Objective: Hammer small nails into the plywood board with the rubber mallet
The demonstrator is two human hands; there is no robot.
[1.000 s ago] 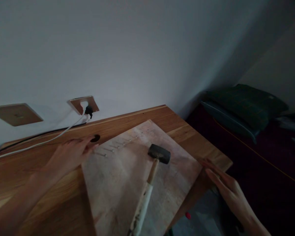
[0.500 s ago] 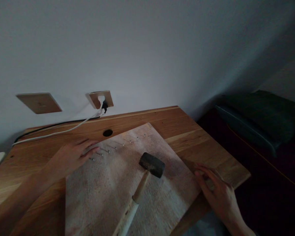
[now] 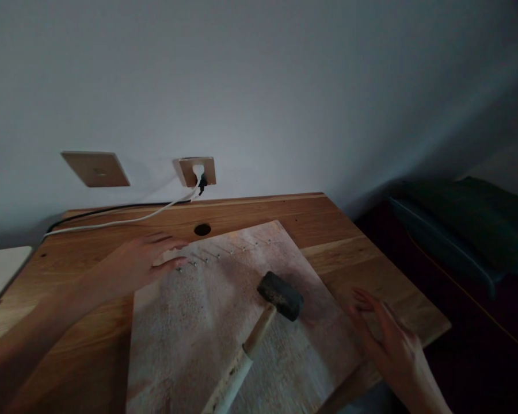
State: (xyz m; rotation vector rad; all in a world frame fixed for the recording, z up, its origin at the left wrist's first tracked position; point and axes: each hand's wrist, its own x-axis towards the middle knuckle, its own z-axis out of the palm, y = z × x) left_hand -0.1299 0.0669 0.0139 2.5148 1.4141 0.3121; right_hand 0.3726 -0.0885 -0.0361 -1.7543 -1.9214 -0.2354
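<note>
A flat square wooden board [image 3: 190, 345] lies on a wooden tabletop. Along its far left edge runs a row of several thin nails [image 3: 218, 256], standing up from the surface. A mallet with a dark head [image 3: 280, 294] and a pale handle [image 3: 246, 356] rests on the board, its handle running out of the bottom of the view. My left hand [image 3: 149, 259] is open, fingers stretched over the board's left edge beside the nearest nails. At the right corner of the board is my right hand [image 3: 391, 342], open, thumb and fingers apart; whether it touches the board is unclear.
A pale wall stands behind the tabletop [image 3: 341, 241], with a socket [image 3: 197, 171] and a blank plate [image 3: 97, 168]. White and black cords [image 3: 112, 222] run along the back edge. Right of the table lies a dark green cushion [image 3: 466, 218]. A white object [image 3: 4, 267] is at far left.
The whole view has shifted, so the board, mallet and both hands sit farther right. My right hand's fingers look slightly raised and more spread. The mallet stays in place on the board.
</note>
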